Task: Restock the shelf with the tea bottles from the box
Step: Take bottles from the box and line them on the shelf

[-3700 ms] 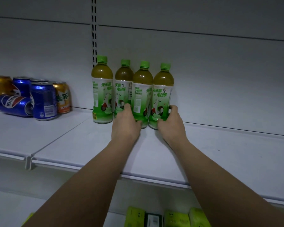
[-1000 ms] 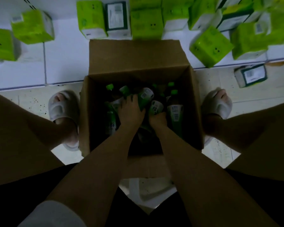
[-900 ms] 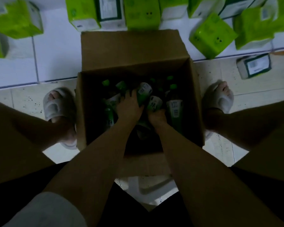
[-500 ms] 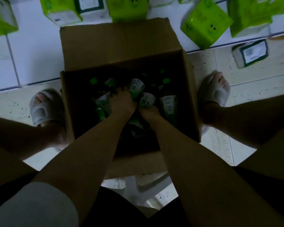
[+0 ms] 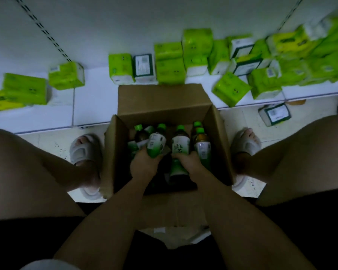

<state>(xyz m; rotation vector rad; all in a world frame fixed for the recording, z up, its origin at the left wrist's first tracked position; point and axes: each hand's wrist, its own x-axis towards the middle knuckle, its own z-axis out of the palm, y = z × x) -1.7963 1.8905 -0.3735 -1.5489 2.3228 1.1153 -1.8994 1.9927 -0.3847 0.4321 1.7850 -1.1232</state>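
left hand point(image 5: 144, 164) curled in grip, right hand point(image 5: 189, 162) likewise

Brown box point(image 5: 164, 100) — green-capped bottles point(image 5: 180, 145), green-white labels; lime-green packs point(image 5: 170, 70); white slippers point(image 5: 84, 151).

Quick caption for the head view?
Left hand and right hand each grip a tea bottle inside the cardboard box.

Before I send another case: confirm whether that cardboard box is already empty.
No, the cardboard box holds several green-capped tea bottles, and each hand grips one.
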